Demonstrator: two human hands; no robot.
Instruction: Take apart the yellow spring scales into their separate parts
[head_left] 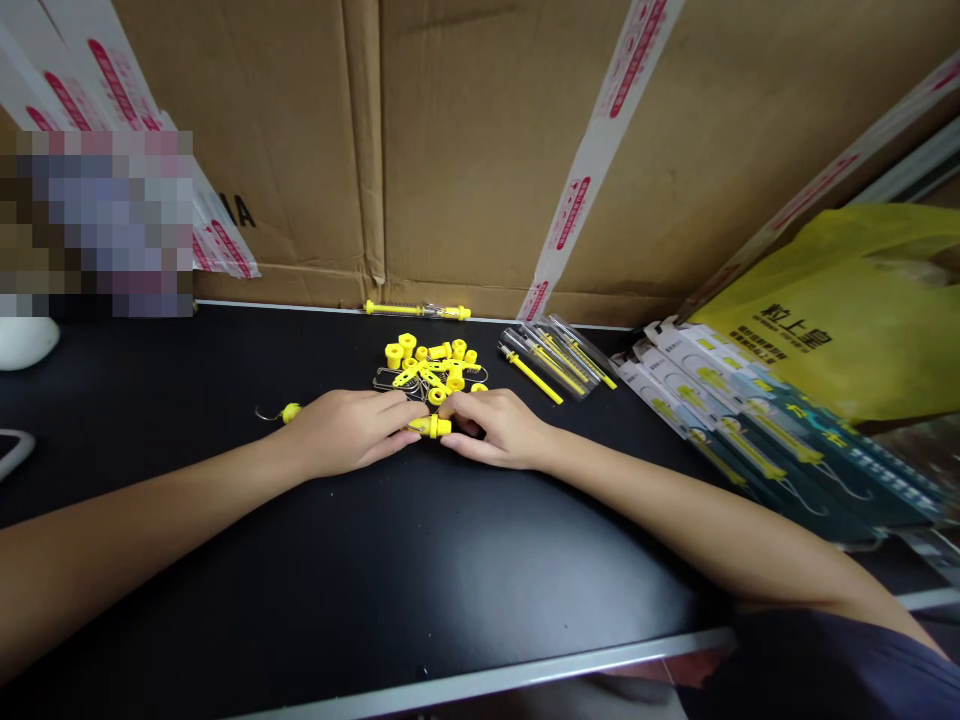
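Observation:
Close in front of a heap of small parts, my left hand [352, 430] is closed around a yellow plastic tool [431, 427]. Its flanged end shows between my two hands. The fingertips of my right hand [502, 425] are closed on that end from the right. By my left wrist, a yellow knob with a curved metal hook [289, 412] sticks out; whether it belongs to the held tool is hidden under the hand. The heap holds yellow caps [394, 355], flat yellow pieces [420, 373] and bent metal wires [386, 380].
A similar tool with a spring [416, 310] lies by the cardboard box [465, 150]. Yellow rods [532, 377], some in clear sleeves, lie to the right. Farther right are printed packages [720, 410] and a yellow bag [840, 310]. A white rounded object [28, 342] sits far left.

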